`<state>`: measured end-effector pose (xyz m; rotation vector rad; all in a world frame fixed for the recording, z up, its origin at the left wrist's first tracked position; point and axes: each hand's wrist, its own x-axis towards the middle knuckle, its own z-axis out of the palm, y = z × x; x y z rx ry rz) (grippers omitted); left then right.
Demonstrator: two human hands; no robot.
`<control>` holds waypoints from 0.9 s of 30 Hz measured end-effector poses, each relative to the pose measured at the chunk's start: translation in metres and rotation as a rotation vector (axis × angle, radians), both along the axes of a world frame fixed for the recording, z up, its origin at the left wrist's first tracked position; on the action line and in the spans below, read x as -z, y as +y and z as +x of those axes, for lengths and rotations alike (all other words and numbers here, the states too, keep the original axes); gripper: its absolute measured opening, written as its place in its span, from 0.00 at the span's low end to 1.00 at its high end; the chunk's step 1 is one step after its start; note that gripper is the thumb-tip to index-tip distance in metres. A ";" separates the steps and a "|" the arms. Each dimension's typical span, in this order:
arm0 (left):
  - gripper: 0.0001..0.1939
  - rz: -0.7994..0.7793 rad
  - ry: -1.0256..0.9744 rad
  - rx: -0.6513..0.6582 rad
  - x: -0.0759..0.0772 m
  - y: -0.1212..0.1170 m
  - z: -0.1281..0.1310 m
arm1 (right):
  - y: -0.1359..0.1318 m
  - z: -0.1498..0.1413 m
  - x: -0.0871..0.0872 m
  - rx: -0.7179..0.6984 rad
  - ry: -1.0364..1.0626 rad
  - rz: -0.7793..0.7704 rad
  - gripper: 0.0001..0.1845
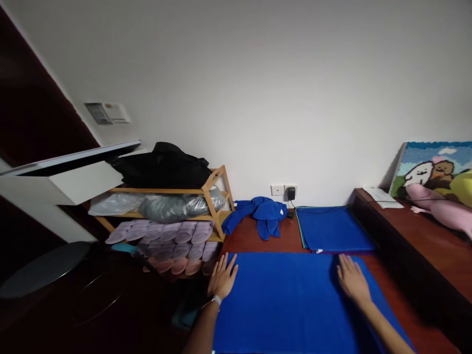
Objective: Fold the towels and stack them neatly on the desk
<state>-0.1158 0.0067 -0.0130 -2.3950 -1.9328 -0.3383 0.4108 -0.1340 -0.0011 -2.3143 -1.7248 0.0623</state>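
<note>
A large flat blue towel (295,305) lies spread on a reddish-brown wooden surface (258,238). My left hand (222,278) rests at the towel's left edge, palm down with fingers apart, and a white-strapped wristband (216,300) circles that wrist. My right hand (353,280) lies flat on the towel near its far edge. Neither hand holds anything. Beyond them sit a neatly folded blue towel (334,228) and a crumpled blue cloth (260,214).
A bamboo rack (217,196) at the left holds black and grey bags and several lilac slippers. A wall socket with a black charger (291,193) sits behind the cloths. On a raised wooden ledge (416,226) at the right are a pink plush toy (438,206) and a cartoon picture.
</note>
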 end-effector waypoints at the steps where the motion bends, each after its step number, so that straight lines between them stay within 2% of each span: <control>1: 0.29 0.003 0.000 0.001 0.000 0.000 0.000 | 0.009 -0.030 -0.001 -0.070 0.012 0.015 0.39; 3: 0.29 0.002 -0.001 0.002 0.001 0.000 0.000 | 0.027 -0.092 -0.003 -0.210 0.043 0.029 0.38; 5: 0.29 -0.001 -0.006 0.002 0.002 0.000 -0.001 | 0.041 -0.142 -0.004 -0.370 0.118 0.034 0.37; 7: 0.29 -0.001 -0.011 0.005 0.003 0.001 -0.002 | 0.047 -0.166 -0.003 -0.433 0.153 0.007 0.37; 8: 0.29 0.002 -0.014 0.007 0.004 0.002 -0.002 | 0.047 -0.165 -0.001 -0.423 0.154 -0.012 0.38; 9: 0.29 0.006 -0.016 0.007 0.004 0.002 -0.003 | 0.044 -0.157 0.002 -0.393 0.147 -0.031 0.38; 11: 0.29 0.015 -0.021 0.007 0.005 0.003 -0.003 | 0.032 -0.119 0.010 -0.300 0.118 -0.061 0.38; 15: 0.28 0.002 -0.014 0.006 0.003 0.002 -0.002 | -0.006 -0.003 0.027 -0.052 0.054 -0.103 0.40; 18: 0.28 -0.025 0.018 -0.003 -0.003 0.001 0.000 | -0.032 0.072 0.028 0.115 0.055 -0.115 0.40; 20: 0.28 -0.049 0.046 -0.020 -0.009 0.001 0.002 | -0.042 0.100 0.024 0.131 0.078 -0.093 0.39; 22: 0.28 -0.057 0.074 -0.033 -0.017 0.001 0.006 | -0.046 0.106 0.019 0.116 0.111 -0.033 0.39; 23: 0.28 -0.039 0.081 -0.031 -0.021 -0.001 0.008 | -0.046 0.101 0.017 0.108 0.121 0.006 0.38; 25: 0.28 0.039 0.072 -0.027 -0.027 -0.008 0.013 | -0.043 0.070 0.012 0.075 0.117 0.081 0.39; 27: 0.28 0.121 0.033 -0.034 -0.028 -0.025 0.017 | -0.040 0.016 0.006 0.005 0.096 0.136 0.41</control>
